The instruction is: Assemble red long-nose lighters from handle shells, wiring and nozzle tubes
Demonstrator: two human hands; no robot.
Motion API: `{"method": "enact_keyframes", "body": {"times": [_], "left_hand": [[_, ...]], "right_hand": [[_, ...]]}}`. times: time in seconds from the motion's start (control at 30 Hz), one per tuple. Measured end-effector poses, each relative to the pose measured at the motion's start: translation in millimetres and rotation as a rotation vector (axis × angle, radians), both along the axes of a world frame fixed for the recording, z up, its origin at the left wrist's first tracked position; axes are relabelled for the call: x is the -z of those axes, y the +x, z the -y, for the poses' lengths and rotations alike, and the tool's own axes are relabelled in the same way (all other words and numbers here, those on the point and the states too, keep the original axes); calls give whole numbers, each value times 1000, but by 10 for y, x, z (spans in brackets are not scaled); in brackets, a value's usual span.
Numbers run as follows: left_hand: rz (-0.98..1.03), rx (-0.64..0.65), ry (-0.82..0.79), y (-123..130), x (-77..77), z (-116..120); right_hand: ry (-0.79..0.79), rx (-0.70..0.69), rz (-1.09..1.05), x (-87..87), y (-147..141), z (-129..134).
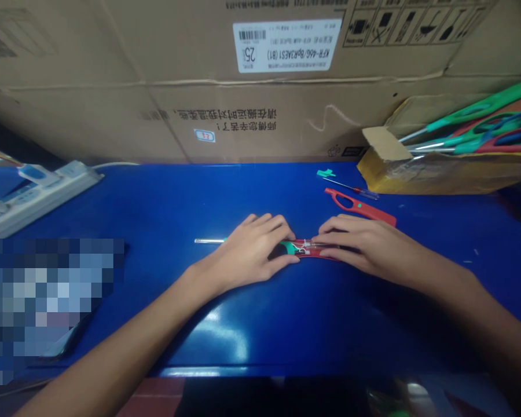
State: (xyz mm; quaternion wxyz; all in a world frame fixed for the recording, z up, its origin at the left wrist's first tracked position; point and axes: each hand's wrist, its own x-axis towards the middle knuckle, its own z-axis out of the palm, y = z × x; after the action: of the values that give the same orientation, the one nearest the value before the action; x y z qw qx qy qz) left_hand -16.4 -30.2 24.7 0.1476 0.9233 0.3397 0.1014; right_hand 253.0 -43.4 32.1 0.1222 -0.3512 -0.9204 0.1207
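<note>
A long-nosed lighter lies with its red casing open, white wires and a green part showing inside. Its metal tube sticks out to the left of my left hand, whose fingers and thumb close around the green end of the body. My right hand grips the red end, fingertips over the open casing. Whether it also pinches a small part there, I cannot tell. Just beyond that hand lie a loose red casing half, a thin screwdriver and a small green plastic piece.
An open carton at the right holds several green and red lighters. A large cardboard box stands along the back of the blue table. To the left are a white power strip and a blurred-out flat object.
</note>
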Motion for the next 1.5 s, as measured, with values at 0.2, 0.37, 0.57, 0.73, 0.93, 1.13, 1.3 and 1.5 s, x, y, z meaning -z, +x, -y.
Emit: {"method": "enact_keyframes", "body": {"times": [0.2, 0.37, 0.57, 0.73, 0.93, 1.13, 1.3, 1.5], "left_hand": [[-2, -30, 23, 3, 17, 6], [15, -98, 66, 22, 57, 18], [18, -107, 104, 25, 86, 19], [15, -122, 103, 42, 80, 30], [5, -123, 121, 58, 72, 52], [59, -102, 100, 2, 49, 3], [78, 27, 181, 52, 65, 41], [21, 105, 334, 265, 181, 135]], "right_hand": [[172, -43, 76, 39, 35, 37], [170, 26, 17, 38, -1, 47], [100, 29, 29, 66, 14, 42], [82, 33, 87, 37, 10, 149], [208, 161, 125, -9, 197, 113], [371, 451, 281, 176, 579, -22], [396, 468, 226, 268, 526, 45], [410, 485, 86, 198, 447, 85]]}}
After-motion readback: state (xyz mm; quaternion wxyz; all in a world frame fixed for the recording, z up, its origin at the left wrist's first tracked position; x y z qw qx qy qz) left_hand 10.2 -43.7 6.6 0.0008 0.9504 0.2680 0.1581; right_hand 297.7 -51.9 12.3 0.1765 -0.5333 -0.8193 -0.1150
